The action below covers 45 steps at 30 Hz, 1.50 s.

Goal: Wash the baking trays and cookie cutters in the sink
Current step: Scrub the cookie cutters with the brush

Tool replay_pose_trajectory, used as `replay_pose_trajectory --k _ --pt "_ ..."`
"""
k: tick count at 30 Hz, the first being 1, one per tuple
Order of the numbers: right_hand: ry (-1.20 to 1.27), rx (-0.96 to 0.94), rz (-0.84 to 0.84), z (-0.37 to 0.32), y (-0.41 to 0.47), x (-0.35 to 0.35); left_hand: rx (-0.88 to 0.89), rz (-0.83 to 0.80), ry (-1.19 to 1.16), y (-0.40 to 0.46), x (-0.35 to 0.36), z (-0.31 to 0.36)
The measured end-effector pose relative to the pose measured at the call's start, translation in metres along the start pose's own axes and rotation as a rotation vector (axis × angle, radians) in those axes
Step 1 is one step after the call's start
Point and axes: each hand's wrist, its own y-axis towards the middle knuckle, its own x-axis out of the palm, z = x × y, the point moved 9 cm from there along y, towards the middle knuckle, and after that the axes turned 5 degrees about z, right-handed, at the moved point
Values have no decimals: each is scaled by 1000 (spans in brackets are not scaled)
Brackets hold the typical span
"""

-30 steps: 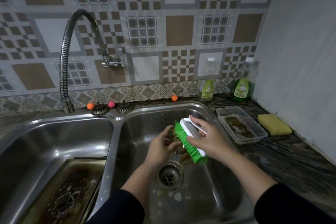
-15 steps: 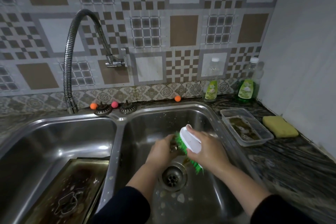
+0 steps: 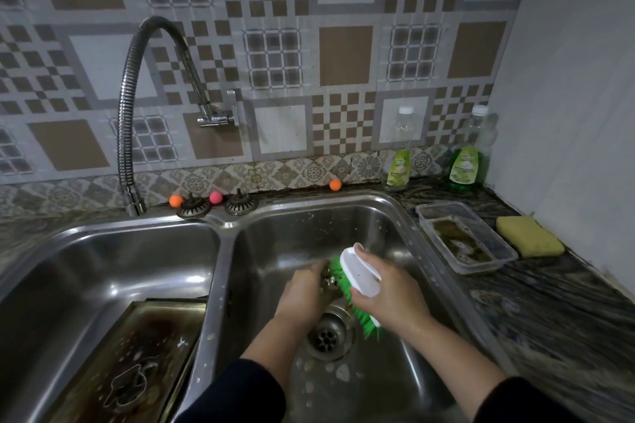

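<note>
While a dirty baking tray (image 3: 130, 364) lies in the near left basin, the left hand (image 3: 305, 288) grips a metal cookie cutter (image 3: 328, 280) over the right basin's drain (image 3: 326, 336); the right hand (image 3: 388, 292) clasps a green-bristled scrubbing brush (image 3: 357, 275) against it.

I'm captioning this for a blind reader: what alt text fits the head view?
Over the right sink basin, the right hand scrubs with a green-bristled brush at a small metal piece held by the left hand. A dirty baking tray lies in the left basin.
</note>
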Motion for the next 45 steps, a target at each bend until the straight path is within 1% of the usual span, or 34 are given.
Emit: replay_pose_trajectory --k 3,5,7,9,11,13,15,16,18,21,22,24,26,28,31,33,36,38,39,40,42,43,45 --pt "-28 19 10 5 4 -4 77 -94 48 -10 11 11" --pt "0 71 34 12 12 -6 98 -111 3 -14 18 18" --pt "105 134 79 19 15 -11 57 -53 -146 -9 13 14" --pt "233 189 121 27 14 -19 -68 9 -401 -2 2 -5" --pt "277 188 103 26 11 -23 -181 -10 -682 -1 -3 -18" --pt "251 126 47 14 9 -18 -207 -100 -862 -5 4 -12" --pt "193 53 29 -4 8 -12 -191 -199 -973 -11 14 3" --pt "173 43 44 -9 9 -11 -188 -220 -1017 -11 15 9" --pt "139 25 45 -13 10 -9 -204 -206 -1083 -7 11 8" --pt "57 -20 -61 -17 7 -4 -242 -177 -1131 -8 3 1" --pt "24 -36 -70 -18 7 -5 -239 -190 -1132 -12 4 4" --pt "-26 -55 -30 -20 8 -10 -232 -203 -1110 -17 12 9" --pt "-34 -42 -3 -19 6 -8 -245 -159 -1095 -17 10 11" --pt "-7 -27 -28 -18 2 -1 -279 -100 -1100 -13 5 4" --pt "-20 -17 -60 -16 3 0 -305 -105 -1091 -16 11 -2" --pt "-77 -13 -31 -15 6 -3 -318 -102 -1087 -21 18 1" --pt "-136 -77 -52 -25 1 4 -370 -24 -1089 -20 10 -6" --pt "-252 -136 -104 -31 -4 10 -432 22 -1037 -19 1 -18" --pt "-316 -154 -116 -32 -4 10 -450 36 -949 -20 -3 -25" --pt "-352 -152 -117 -32 -2 9 -448 44 -802 -21 -8 -31" --pt "-351 -141 -109 -35 4 9 -351 52 -402 -21 -27 -35" --pt "-344 -148 -114 -38 7 11 -310 72 -253 -22 -40 -37" --pt "-349 -181 -137 -49 11 17 -292 122 -89 -27 -67 -48"
